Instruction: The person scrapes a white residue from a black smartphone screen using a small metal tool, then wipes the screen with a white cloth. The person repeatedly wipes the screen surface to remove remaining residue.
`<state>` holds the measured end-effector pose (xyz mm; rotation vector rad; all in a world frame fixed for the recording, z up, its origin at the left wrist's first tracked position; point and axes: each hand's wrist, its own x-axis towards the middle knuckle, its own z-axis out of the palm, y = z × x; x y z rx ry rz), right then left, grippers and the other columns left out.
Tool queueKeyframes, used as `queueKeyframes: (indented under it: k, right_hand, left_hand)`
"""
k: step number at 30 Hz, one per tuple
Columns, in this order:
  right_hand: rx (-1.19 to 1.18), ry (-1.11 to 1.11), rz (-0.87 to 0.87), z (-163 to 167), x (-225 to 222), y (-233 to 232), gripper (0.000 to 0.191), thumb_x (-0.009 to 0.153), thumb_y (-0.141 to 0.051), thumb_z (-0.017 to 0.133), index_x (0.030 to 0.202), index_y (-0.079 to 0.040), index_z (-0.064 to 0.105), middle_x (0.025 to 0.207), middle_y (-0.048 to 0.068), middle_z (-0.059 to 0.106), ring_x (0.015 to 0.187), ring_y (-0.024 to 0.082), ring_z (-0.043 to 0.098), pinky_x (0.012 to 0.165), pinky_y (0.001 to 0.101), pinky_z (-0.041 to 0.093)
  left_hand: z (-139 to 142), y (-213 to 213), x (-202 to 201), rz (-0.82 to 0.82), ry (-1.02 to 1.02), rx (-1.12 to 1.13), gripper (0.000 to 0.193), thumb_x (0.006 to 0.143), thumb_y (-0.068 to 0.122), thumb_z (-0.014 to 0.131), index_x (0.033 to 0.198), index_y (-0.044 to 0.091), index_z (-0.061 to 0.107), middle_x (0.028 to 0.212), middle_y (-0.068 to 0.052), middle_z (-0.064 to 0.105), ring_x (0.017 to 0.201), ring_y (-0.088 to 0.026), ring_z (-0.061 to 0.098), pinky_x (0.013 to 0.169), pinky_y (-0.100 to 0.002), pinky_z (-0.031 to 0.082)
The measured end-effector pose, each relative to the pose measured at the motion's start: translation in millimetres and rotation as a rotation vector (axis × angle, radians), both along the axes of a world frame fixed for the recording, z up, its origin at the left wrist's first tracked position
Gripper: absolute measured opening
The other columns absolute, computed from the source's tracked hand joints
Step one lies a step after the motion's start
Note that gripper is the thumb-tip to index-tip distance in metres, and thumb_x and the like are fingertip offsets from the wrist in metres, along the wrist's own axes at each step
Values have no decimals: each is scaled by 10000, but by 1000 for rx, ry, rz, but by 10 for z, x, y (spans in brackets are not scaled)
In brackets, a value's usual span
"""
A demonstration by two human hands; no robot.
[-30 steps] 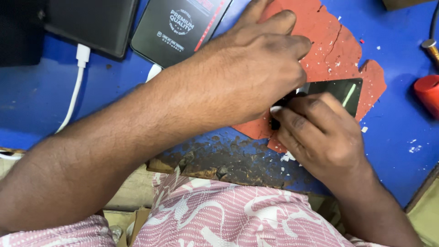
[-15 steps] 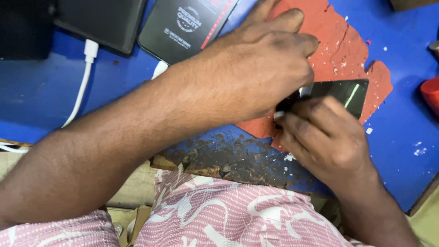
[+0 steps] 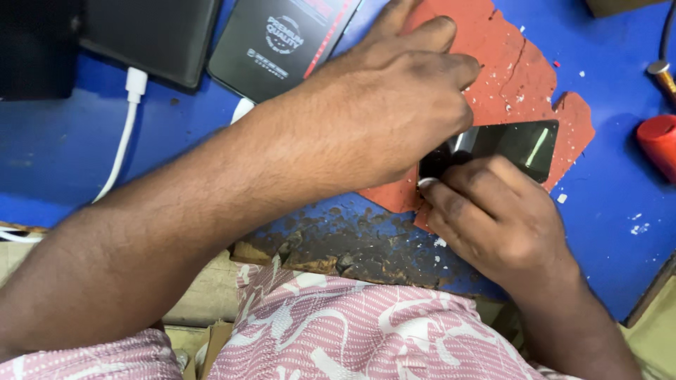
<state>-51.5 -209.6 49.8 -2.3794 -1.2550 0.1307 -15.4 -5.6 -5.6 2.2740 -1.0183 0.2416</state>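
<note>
Grip: our right hand (image 3: pixel 493 218) pinches the near end of the phone (image 3: pixel 503 146) between curled fingers; our left hand (image 3: pixel 394 112) is clenched over the same end, fingers folded down on the phone, with a small silvery piece just showing between the two hands. We cannot tell what that piece is.

Phone: dark, flat, lying on the red mat (image 3: pixel 517 67), its far end bare and reflecting a pale streak.

Red mat: torn and cracked, flecked with white bits, lying on the blue bench (image 3: pixel 612 225).

Left of the phone, beyond our left hand: a black flat packet (image 3: pixel 278 46) with a red stripe; further left a dark device (image 3: pixel 151 35) with a white cable (image 3: pixel 127 134) plugged in.

Right of the phone: a red object (image 3: pixel 658 144) at the frame edge.

Nearer us than the phone: the bench edge, worn and chipped to bare dark patches.
</note>
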Motion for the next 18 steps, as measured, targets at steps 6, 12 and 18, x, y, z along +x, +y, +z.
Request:
queueKeyframes:
  k: [6, 12, 18]
  right_hand:
    - [-27, -142, -43, -17, 20, 21, 309, 694, 55, 806, 990, 90, 724, 924, 166, 663, 815, 313, 644, 695, 399, 531]
    - [32, -60, -128, -60, 38, 40, 268, 778, 98, 788, 1033, 63, 713, 966, 157, 651, 890, 301, 652, 747, 392, 532]
    - [-54, -147, -168, -15, 32, 97, 310, 742, 109, 761, 1046, 52, 732, 965, 154, 672, 857, 309, 645, 725, 393, 530]
  left_hand:
    - [6, 10, 23, -6, -20, 13, 72, 755, 138, 724, 805, 115, 769, 909, -53, 657, 1014, -280, 594, 1092, -589, 382]
    - [65, 84, 50, 166, -156, -5, 90, 801, 91, 720, 882, 57, 739, 1015, -83, 650, 1044, -262, 617, 916, -418, 497]
    - [106, 79, 40, 253, -174, -3, 110, 812, 103, 741, 915, 65, 739, 977, -86, 639, 1007, -249, 629, 854, -389, 516]
